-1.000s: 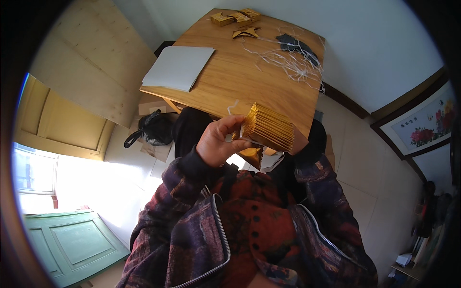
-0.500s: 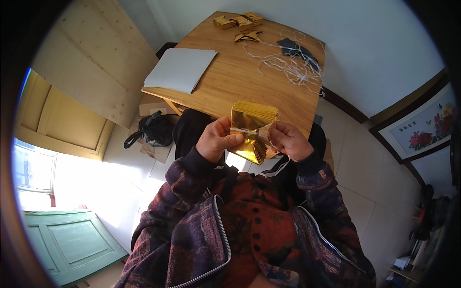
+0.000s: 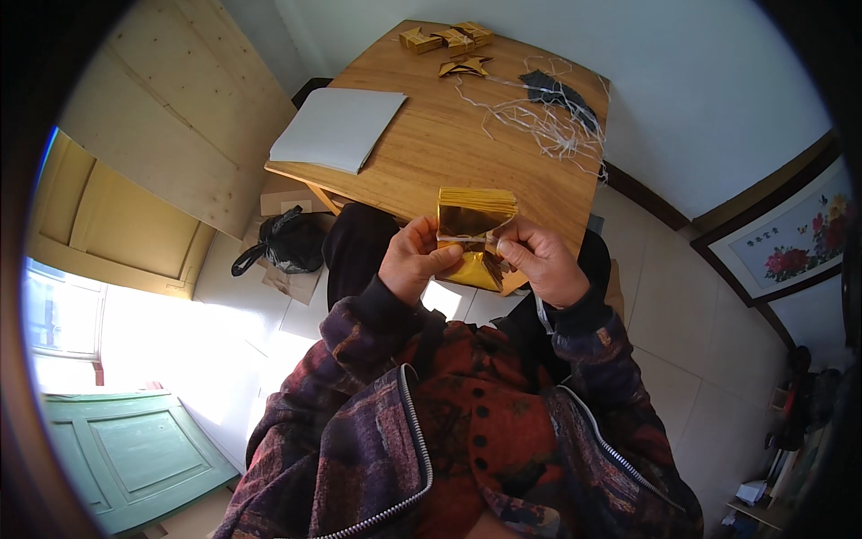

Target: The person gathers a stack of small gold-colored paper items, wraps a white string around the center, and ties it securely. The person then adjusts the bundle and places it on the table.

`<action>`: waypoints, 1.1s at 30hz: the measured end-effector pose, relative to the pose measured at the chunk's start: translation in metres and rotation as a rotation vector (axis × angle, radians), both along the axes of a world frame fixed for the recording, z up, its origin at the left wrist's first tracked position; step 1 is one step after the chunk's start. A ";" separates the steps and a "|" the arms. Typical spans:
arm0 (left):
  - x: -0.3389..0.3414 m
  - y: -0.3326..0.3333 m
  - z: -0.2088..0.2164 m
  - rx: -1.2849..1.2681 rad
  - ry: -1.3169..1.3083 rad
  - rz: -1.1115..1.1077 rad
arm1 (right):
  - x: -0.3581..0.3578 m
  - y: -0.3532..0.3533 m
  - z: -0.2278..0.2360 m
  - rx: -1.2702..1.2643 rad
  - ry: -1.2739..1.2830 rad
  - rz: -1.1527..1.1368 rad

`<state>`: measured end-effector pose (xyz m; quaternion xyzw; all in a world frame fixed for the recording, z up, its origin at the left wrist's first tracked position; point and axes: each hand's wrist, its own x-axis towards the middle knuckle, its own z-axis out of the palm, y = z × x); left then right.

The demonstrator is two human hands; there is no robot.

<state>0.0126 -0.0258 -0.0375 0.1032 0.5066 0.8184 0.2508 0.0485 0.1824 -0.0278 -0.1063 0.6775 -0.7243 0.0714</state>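
Observation:
A bundle of shiny gold foil paper (image 3: pixel 474 216), layered in many thin folds, is held up over my lap at the table's near edge. A thin white string (image 3: pixel 467 240) crosses its waist, and the foil narrows there. My left hand (image 3: pixel 415 260) pinches the bundle's left side, thumb lying across the front just below the string. My right hand (image 3: pixel 543 262) is closed at the right side, thumb and forefinger pressed together where the string meets the foil. A loose end of white string (image 3: pixel 544 316) hangs beneath my right wrist.
On the wooden table (image 3: pixel 431 135) lie a stack of white sheets (image 3: pixel 339 128), several tied gold foil bundles (image 3: pixel 458 38), a gold folded piece (image 3: pixel 465 66), a tangle of white strings (image 3: pixel 557 130) and a dark grey cloth-like piece (image 3: pixel 558 95). A black bag (image 3: pixel 293 241) rests on the floor.
The gold bundle has turned more upright and its lower part has drawn in. My right hand has shifted slightly inward along the string, and the hanging end has swung toward the right wrist.

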 end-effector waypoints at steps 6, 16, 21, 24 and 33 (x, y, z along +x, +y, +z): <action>0.006 0.011 -0.004 -0.070 0.026 0.116 | 0.002 -0.013 0.002 0.218 0.045 -0.151; 0.008 0.015 -0.009 -0.076 0.034 0.121 | -0.003 -0.020 0.003 0.240 0.015 -0.227; 0.010 0.018 -0.009 -0.039 0.036 0.134 | -0.006 -0.025 -0.007 0.134 0.034 -0.293; 0.013 0.020 -0.009 -0.044 0.025 0.145 | -0.008 -0.026 -0.013 0.133 0.082 -0.300; 0.011 0.015 -0.020 -0.072 0.039 0.071 | -0.006 -0.027 -0.019 0.246 0.121 -0.308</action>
